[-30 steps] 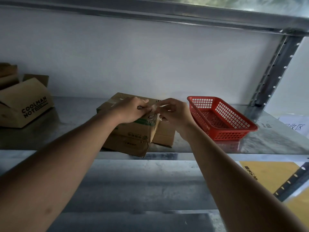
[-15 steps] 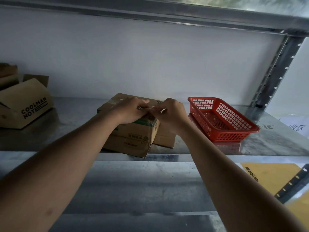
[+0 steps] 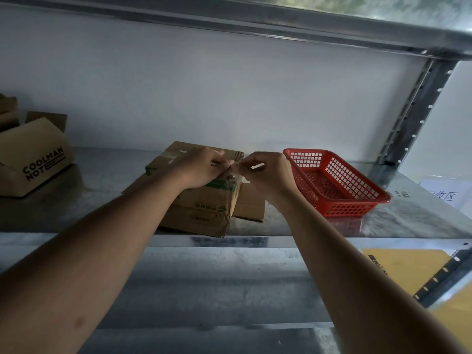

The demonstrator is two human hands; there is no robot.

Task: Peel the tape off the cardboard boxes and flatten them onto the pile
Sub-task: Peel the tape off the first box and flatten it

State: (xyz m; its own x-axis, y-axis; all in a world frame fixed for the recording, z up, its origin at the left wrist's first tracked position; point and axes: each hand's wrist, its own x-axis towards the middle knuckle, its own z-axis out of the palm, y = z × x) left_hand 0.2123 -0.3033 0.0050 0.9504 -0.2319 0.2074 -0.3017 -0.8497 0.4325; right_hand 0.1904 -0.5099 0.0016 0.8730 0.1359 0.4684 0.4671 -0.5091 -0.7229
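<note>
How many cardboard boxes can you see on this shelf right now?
3, perhaps more: the taped box under both hands at centre, the flattened box beneath it, and the COOLMAN NOT box at far left. Cardboard behind that one may be another.

Two hands (image 3: 201,167) (image 3: 265,172) — one red basket (image 3: 337,185) — three cardboard boxes (image 3: 204,198) (image 3: 33,159) (image 3: 7,108).

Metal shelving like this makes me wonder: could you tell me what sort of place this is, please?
Probably a storeroom or stockroom: galvanised metal shelf on a slotted upright, cardboard boxes, and a red plastic basket.
</note>
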